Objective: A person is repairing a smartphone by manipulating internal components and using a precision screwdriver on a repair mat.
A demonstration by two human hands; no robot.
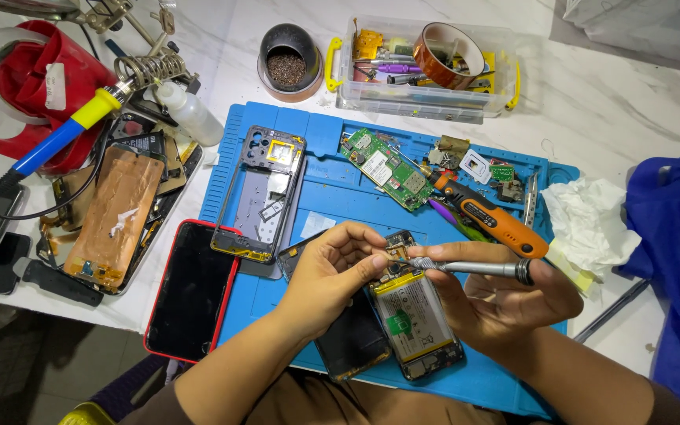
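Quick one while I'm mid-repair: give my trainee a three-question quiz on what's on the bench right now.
1. True or false: the right hand holds a silver screwdriver with its tip toward the opened phone.
2. Which lies just left of the grey phone frame on the blue mat? A) red-edged phone B) green circuit board C) white tissue
3. Fill in: the left hand pinches at the top of the opened phone, above its ____ with the green label.

Key: 1 true; 2 A, the red-edged phone; 3 battery.
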